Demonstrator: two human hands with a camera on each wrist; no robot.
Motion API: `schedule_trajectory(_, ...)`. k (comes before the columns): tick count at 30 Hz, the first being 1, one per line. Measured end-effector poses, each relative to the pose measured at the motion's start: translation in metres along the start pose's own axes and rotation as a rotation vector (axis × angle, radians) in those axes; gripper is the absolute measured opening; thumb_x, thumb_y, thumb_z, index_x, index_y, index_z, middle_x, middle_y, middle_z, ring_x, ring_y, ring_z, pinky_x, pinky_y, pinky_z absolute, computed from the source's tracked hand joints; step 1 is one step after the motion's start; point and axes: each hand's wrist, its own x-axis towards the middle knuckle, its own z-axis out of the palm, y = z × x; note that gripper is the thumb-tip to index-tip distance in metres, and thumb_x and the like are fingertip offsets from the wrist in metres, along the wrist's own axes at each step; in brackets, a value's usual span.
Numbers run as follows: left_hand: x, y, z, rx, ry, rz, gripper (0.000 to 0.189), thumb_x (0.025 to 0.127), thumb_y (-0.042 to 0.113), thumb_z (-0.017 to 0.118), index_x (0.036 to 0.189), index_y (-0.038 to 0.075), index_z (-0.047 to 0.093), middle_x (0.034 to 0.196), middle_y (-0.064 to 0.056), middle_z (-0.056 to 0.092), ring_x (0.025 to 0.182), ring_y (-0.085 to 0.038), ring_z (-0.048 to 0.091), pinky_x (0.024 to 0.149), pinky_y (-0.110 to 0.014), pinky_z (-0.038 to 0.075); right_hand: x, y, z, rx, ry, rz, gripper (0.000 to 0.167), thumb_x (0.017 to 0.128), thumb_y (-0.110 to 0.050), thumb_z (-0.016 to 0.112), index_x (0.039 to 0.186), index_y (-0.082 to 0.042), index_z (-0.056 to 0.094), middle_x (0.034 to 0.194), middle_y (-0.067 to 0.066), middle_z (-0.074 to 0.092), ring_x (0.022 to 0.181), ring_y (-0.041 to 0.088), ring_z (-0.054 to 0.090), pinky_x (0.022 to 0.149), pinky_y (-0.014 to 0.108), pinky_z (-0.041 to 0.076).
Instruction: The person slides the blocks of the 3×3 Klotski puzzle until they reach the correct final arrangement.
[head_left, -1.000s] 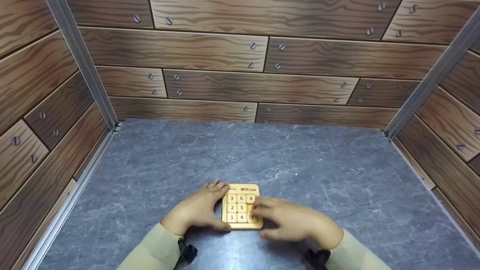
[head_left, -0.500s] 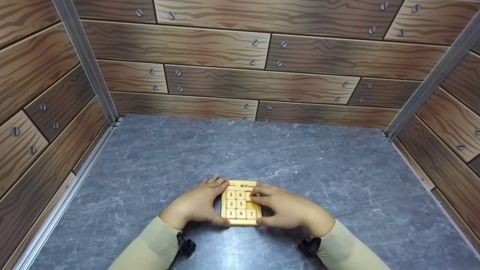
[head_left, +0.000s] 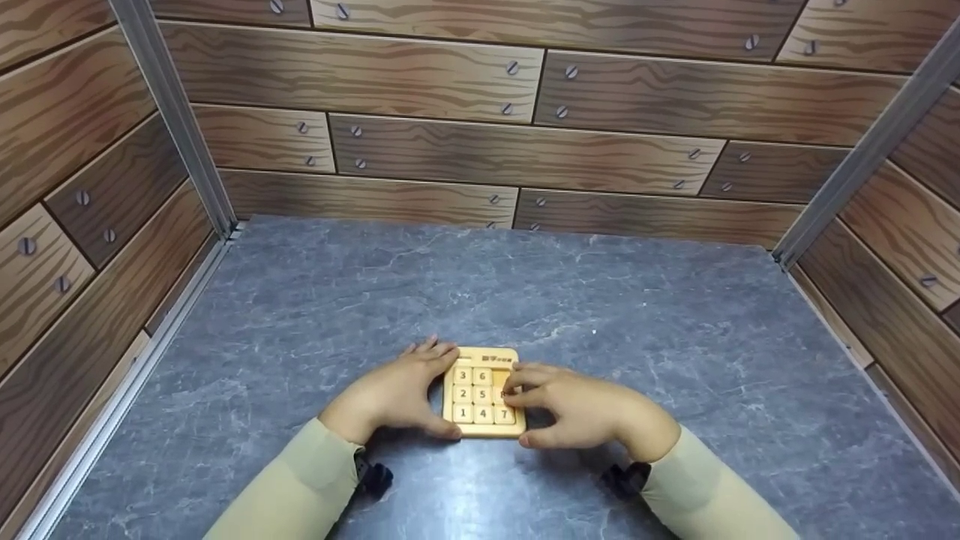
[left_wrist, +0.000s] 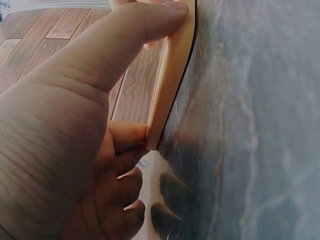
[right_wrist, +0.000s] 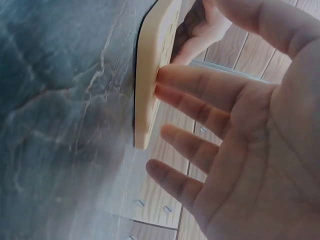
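A yellow number slide puzzle [head_left: 487, 431] lies flat on the table, its tiles marked with digits. My left hand [head_left: 394, 394] holds its left side, thumb at the near corner and index finger at the far one; the left wrist view shows them against the frame's edge [left_wrist: 172, 75]. With nearly straight fingers, my right hand [head_left: 585, 409] touches the tile 8 [head_left: 502, 395], partly hidden in the middle of the right column. Above that tile shows a bare slot [head_left: 500, 376]. The right thumb sits low beside the puzzle's near right corner, apart from the other fingers.
The grey marbled tabletop [head_left: 480, 285] spreads around the puzzle. Wood-print walls [head_left: 420, 142] enclose it at the back and both sides, with metal rails [head_left: 176, 127] at the corners. Dark straps with a black device [head_left: 375, 478] sit at the wrists.
Under my right fingers the tile 8 has slid from the top right slot to the middle right one, leaving the top right slot bare. My left hand keeps its hold.
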Motion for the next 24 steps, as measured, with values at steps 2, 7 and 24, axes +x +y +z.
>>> schedule_trajectory(2, 0.0, 0.0, -0.002, 0.005, 0.002, -0.002, 0.134, 0.073, 0.064, 0.098, 0.179, 0.014, 0.033, 0.189, -0.004, 0.029, 0.179, -0.036, 0.015, 0.147, -0.06, 0.015, 0.002, 0.001, -0.003, 0.005, -0.004, -0.007, 0.067, 0.104, -0.048, 0.072, 0.159, -0.01, 0.066, 0.172, 0.007, 0.057, 0.169, 0.041, 0.041, 0.141, 0.066, 0.032)
schedule_trajectory(7, 0.0, -0.002, -0.003, 0.019, 0.011, -0.01, 0.135, 0.073, 0.066, 0.098, 0.179, 0.015, 0.032, 0.189, -0.005, 0.028, 0.179, -0.035, 0.015, 0.147, -0.06, 0.016, 0.012, -0.001, -0.011, 0.011, 0.005, -0.004, 0.064, 0.106, -0.045, 0.071, 0.161, -0.013, 0.065, 0.176, 0.009, 0.053, 0.17, 0.04, 0.041, 0.141, 0.065, 0.033)
schedule_trajectory(24, -0.001, 0.001, -0.001, 0.006, -0.005, -0.015, 0.134, 0.074, 0.066, 0.098, 0.18, 0.017, 0.032, 0.189, -0.004, 0.027, 0.179, -0.035, 0.015, 0.146, -0.063, 0.017, 0.036, -0.012, -0.007, -0.024, 0.01, 0.083, 0.06, 0.108, -0.04, 0.069, 0.161, -0.01, 0.064, 0.178, 0.007, 0.051, 0.172, 0.038, 0.037, 0.144, 0.062, 0.028)
